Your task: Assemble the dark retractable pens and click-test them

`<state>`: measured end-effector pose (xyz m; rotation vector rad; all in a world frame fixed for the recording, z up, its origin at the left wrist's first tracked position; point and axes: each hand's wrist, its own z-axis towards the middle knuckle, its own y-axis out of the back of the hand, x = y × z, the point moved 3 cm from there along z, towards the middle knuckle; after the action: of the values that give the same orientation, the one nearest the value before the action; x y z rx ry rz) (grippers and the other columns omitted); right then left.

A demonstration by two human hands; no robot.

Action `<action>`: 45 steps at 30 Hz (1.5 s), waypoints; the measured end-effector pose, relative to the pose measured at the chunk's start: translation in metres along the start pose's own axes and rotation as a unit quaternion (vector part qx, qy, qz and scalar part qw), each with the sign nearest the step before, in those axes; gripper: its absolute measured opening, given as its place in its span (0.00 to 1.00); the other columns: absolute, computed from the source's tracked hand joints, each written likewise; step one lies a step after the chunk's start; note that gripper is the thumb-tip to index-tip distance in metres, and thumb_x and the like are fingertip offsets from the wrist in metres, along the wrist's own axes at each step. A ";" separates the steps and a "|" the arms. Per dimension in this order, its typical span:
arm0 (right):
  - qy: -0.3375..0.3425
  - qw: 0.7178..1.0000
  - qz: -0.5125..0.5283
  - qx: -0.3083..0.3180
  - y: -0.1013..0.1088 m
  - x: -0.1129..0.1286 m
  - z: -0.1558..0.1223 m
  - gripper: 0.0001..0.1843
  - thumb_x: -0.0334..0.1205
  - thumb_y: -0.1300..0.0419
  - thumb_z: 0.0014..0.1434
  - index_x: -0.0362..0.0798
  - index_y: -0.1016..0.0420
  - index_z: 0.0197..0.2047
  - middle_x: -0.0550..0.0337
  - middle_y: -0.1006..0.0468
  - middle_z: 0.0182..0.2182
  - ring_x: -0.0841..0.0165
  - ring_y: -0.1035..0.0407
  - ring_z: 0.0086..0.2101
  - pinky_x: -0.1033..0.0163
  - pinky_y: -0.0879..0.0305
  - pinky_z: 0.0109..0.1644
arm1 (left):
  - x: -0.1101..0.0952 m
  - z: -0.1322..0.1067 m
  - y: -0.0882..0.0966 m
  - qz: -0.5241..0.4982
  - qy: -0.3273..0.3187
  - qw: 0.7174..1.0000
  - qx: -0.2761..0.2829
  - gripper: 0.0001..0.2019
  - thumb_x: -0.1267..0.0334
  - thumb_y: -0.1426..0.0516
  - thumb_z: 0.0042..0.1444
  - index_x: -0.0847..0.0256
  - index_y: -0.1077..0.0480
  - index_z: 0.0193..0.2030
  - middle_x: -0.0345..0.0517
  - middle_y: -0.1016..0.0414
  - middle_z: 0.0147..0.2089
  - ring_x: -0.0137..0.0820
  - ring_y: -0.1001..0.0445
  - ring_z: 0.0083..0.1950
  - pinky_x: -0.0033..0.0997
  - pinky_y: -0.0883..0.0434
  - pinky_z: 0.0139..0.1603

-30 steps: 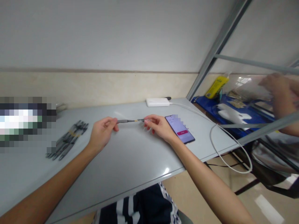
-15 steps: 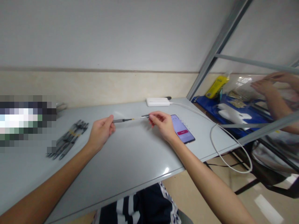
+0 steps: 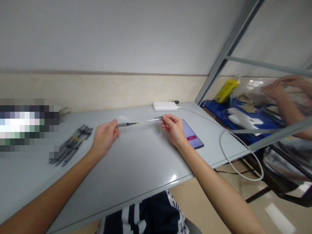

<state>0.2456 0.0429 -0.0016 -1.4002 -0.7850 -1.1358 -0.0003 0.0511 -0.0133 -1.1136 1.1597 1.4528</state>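
Observation:
My left hand [image 3: 105, 136] is closed on the grey grip end of a pen [image 3: 125, 124], held just above the grey table [image 3: 136, 169]. My right hand [image 3: 172, 128] pinches the other piece, a clear barrel with a dark clip [image 3: 156, 119]. A thin refill with a yellowish band [image 3: 137, 123] shows between the two pieces, which are drawn apart in a line. A bundle of several grey pens [image 3: 70, 145] lies to the left of my left hand.
A phone [image 3: 192, 135] with a lit screen lies right of my right hand. A white power bank [image 3: 165, 106] sits at the table's back, its white cable [image 3: 226, 143] looping off the right edge. Another person's hands [image 3: 280, 87] work beyond a metal frame, over a blue surface.
My hands have moved apart, the right one sliding right over the phone. The pen has come apart, exposing more of the refill.

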 end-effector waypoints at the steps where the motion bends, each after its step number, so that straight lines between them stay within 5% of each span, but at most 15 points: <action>1: 0.000 1.000 -0.005 0.008 -0.001 -0.001 -0.001 0.10 0.42 0.33 0.42 0.45 0.26 0.27 0.65 0.29 0.18 0.76 0.39 0.18 0.69 0.43 0.21 | 0.000 0.000 0.000 0.002 0.000 1.000 0.001 0.22 0.54 0.49 0.57 0.57 0.43 0.14 0.36 0.45 0.12 0.28 0.38 0.20 0.28 0.42 0.23; 13: 0.013 0.999 0.020 -0.023 0.003 0.002 0.001 0.09 0.40 0.34 0.42 0.45 0.27 0.26 0.65 0.30 0.18 0.77 0.41 0.18 0.69 0.45 0.20 | 0.002 0.002 0.001 0.012 -0.012 1.000 -0.004 0.23 0.53 0.49 0.57 0.56 0.43 0.13 0.37 0.44 0.12 0.29 0.37 0.20 0.29 0.40 0.24; 24: -0.004 0.999 0.004 0.033 -0.004 -0.002 -0.002 0.11 0.41 0.33 0.41 0.45 0.26 0.27 0.64 0.28 0.19 0.75 0.38 0.19 0.68 0.41 0.22 | 0.002 0.000 0.000 0.025 -0.009 1.000 0.005 0.21 0.52 0.50 0.57 0.56 0.43 0.15 0.37 0.44 0.12 0.29 0.37 0.20 0.28 0.41 0.23; 33: 0.015 1.000 0.005 -0.005 0.001 -0.001 0.000 0.09 0.40 0.34 0.42 0.45 0.26 0.26 0.65 0.29 0.18 0.76 0.38 0.19 0.69 0.43 0.21 | 0.002 0.002 0.001 -0.005 -0.004 1.000 0.000 0.22 0.53 0.49 0.57 0.57 0.42 0.14 0.36 0.44 0.12 0.27 0.38 0.19 0.28 0.41 0.23; 45: -0.006 1.000 0.002 0.031 -0.003 -0.002 -0.002 0.10 0.41 0.33 0.41 0.45 0.26 0.27 0.63 0.27 0.19 0.75 0.37 0.19 0.68 0.40 0.22 | 0.001 -0.001 -0.001 -0.003 -0.003 1.000 0.005 0.22 0.53 0.49 0.57 0.57 0.42 0.14 0.36 0.44 0.12 0.28 0.38 0.20 0.29 0.42 0.23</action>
<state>0.2414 0.0414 -0.0028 -1.3577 -0.8178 -1.0919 0.0003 0.0503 -0.0141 -1.1052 1.1571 1.4432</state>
